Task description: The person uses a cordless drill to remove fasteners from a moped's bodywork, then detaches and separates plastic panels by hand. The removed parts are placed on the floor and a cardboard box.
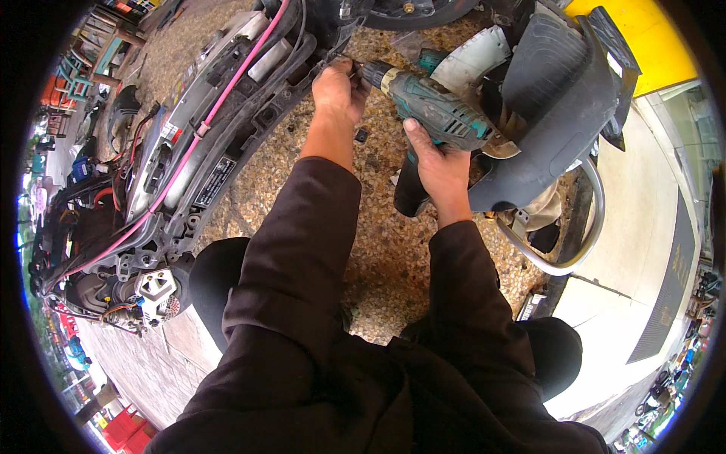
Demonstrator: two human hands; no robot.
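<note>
Dark sleeves (295,242) stretch forward over the speckled floor (386,299), right hand (442,170) in a closed grip on the drill (446,113), left hand (336,91) curled by its tip near the vehicle frame (280,110), contents unclear, and it looks mid-job: frame exposed, dark panel (556,98) apart at right.

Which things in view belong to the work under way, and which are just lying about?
In use, apparently:
- teal drill, in the right hand
- left hand, at the drill's tip
- vehicle frame, close by

Lying about:
- black plastic panel
- curved silver bar
- small black piece
</note>
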